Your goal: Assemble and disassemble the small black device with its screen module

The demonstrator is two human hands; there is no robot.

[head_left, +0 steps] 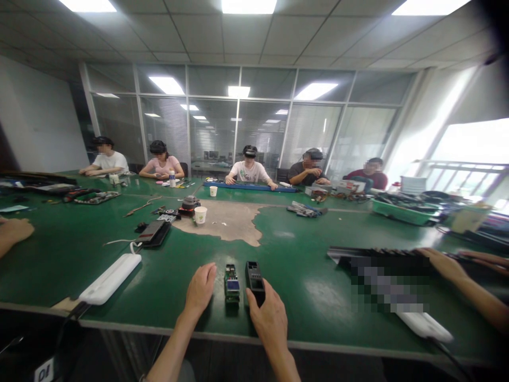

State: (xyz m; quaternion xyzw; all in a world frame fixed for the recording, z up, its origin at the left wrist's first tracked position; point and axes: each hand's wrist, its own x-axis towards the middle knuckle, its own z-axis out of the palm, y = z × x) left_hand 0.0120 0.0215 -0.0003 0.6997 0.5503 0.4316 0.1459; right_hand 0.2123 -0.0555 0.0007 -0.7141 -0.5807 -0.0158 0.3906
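Observation:
My left hand [200,289] rests on the green table [302,265], fingers together and slightly curled, holding nothing. Just to its right lies a small green circuit board module [231,284]. My right hand [269,313] is closed around the near end of a black rectangular device casing [254,278], which lies on the table right of the circuit board.
A white power strip [110,278] lies at the left front, another white power strip [424,323] at the right. A paper cup [200,214], a black device [153,233] and tools sit mid-table. Neighbours' hands [449,265] reach in from the right and left. Several people sit along the far side.

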